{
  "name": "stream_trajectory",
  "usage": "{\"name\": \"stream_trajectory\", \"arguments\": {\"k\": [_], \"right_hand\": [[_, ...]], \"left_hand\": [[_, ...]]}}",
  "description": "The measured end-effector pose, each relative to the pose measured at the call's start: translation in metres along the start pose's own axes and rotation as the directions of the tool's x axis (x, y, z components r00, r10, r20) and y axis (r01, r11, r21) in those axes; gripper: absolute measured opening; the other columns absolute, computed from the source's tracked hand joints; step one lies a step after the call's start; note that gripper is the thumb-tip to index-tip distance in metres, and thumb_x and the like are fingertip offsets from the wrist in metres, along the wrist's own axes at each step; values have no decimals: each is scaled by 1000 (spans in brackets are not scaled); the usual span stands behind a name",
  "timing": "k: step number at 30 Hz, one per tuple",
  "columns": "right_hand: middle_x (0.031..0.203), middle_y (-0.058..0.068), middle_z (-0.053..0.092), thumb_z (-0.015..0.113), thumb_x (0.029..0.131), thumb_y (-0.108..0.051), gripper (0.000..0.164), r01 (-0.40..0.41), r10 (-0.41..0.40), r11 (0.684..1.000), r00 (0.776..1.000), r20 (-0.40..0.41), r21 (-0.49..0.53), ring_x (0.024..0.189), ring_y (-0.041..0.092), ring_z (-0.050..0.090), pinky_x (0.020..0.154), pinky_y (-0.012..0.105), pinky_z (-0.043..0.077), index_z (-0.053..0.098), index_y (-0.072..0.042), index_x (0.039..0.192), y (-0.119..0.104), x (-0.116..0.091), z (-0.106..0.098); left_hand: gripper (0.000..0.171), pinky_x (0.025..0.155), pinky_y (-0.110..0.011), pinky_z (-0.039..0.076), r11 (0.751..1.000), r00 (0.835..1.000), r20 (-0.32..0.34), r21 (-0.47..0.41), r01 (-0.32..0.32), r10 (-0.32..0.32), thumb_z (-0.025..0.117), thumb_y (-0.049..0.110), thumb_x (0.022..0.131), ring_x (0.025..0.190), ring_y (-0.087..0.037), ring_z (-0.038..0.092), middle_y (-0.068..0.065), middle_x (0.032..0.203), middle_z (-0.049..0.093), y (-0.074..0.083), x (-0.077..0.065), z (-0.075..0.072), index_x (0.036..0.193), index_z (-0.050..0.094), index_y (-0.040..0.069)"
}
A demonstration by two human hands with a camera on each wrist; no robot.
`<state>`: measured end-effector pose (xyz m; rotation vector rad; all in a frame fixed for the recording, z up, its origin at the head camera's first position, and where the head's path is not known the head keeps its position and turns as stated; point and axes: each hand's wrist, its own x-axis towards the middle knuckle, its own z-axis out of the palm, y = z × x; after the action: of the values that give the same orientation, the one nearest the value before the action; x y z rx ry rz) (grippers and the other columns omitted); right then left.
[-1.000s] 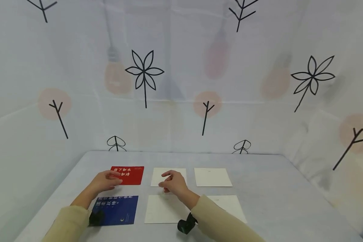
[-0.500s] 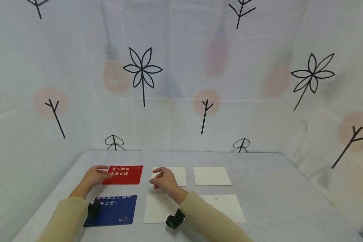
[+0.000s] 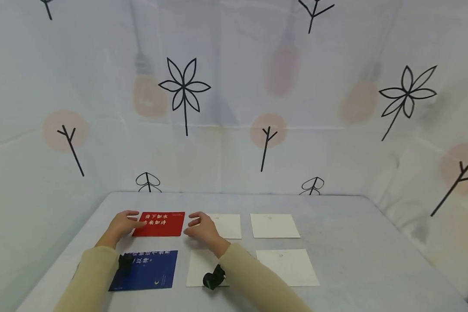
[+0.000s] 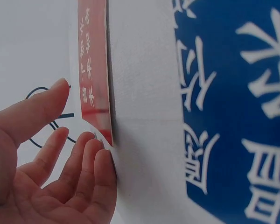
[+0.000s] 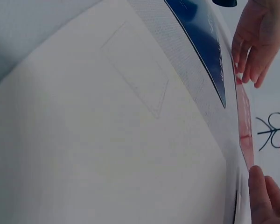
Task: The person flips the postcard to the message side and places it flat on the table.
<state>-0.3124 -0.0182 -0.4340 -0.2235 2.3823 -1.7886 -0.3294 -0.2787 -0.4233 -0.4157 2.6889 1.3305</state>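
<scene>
A red card (image 3: 160, 224) with white characters lies at the back left of the table. At its left edge is my left hand (image 3: 121, 225), fingers parted and thumb overlapping the edge in the head view. In the left wrist view the fingertips (image 4: 101, 156) sit right by the red card's (image 4: 94, 60) near corner, with nothing gripped. My right hand (image 3: 204, 229), loosely bent, hovers just beyond the card's right edge and covers part of a white card (image 3: 231, 227). The right wrist view shows both hands at opposite ends of the red card (image 5: 245, 126).
In front of the red card lies a blue card (image 3: 148, 273) with white characters, partly under my left wrist camera. More white cards lie at back right (image 3: 274, 226), front middle (image 3: 196, 268) and front right (image 3: 296, 271). A patterned white cloth (image 3: 226, 164) hangs behind the table (image 3: 355, 242).
My left hand has drawn back leftward from over the red card to its left edge. My right hand has moved left from over the white card toward the red card's right edge.
</scene>
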Motion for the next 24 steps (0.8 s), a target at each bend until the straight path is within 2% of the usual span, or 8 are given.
{"name": "stream_trajectory", "arguments": {"k": [7,13,19,24], "right_hand": [[111,9,57,72,77,-6,53,8,-8,1000,1000,8,-11,97,22,57,78,34,52,52,-6,126,-1,4,7],[108,8,56,70,79,-7,52,-61,61,997,998,-9,50,90,20,57,76,34,53,50,-7,128,1,5,12],[102,8,55,67,79,0,55,-78,81,986,997,-14,144,86,20,58,73,34,54,46,-4,130,0,3,18],[104,10,55,66,79,1,54,-105,116,972,992,-41,211,86,21,59,73,33,54,47,-2,129,-1,4,20]], "left_hand": [[64,93,-52,41,999,999,-11,-20,35,-35,69,17,83,115,-45,43,-32,131,41,-3,2,-1,134,37,-7],[56,91,-47,44,998,999,-15,-43,51,-51,65,13,85,111,-42,46,-32,128,44,-3,1,0,131,40,-8],[51,93,-46,43,997,998,-6,-63,54,-55,61,11,87,108,-40,47,-34,128,38,-1,-2,1,130,42,-10],[50,95,-45,41,992,997,-9,-100,78,-79,60,9,88,112,-41,46,-34,129,37,-1,0,2,130,42,-11]]}}
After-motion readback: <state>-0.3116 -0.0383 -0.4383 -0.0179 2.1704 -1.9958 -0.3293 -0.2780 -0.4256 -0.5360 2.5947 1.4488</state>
